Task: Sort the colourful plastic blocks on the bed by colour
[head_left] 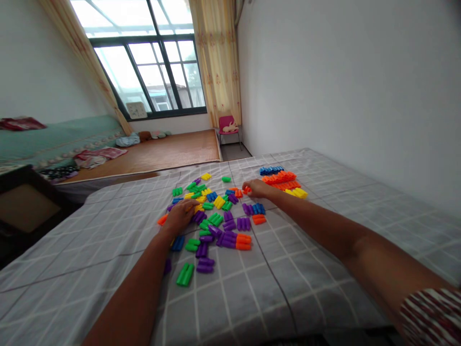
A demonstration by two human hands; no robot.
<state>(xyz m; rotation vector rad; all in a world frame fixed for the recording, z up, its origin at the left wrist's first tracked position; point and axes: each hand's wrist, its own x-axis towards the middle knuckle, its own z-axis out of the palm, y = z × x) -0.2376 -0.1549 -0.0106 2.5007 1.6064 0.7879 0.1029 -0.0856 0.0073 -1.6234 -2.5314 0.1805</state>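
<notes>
Coloured plastic pieces lie scattered over a grey checked sheet (pixel 288 269), among them purple pieces (pixel 244 224), green pieces (pixel 185 274) and yellow pieces (pixel 219 202). My left hand (pixel 182 215) rests over the left part of the pile, fingers near yellow and purple pieces; what its fingertips hold, if anything, is hidden. My right hand (pixel 255 188) is at the pile's right edge, fingers curled at a small orange piece (pixel 247 190). Right of it stand rows sorted by colour: a blue row (pixel 272 170), orange rows (pixel 279 178) and a yellow row (pixel 296 193).
A white wall (pixel 342 86) runs along the right. Beyond the sheet are a low wooden platform (pixel 173 151) with cloths on it, a pink chair (pixel 226 122) holding a soft toy, and a curtained window. A dark-framed object (pixel 21 206) stands at the left.
</notes>
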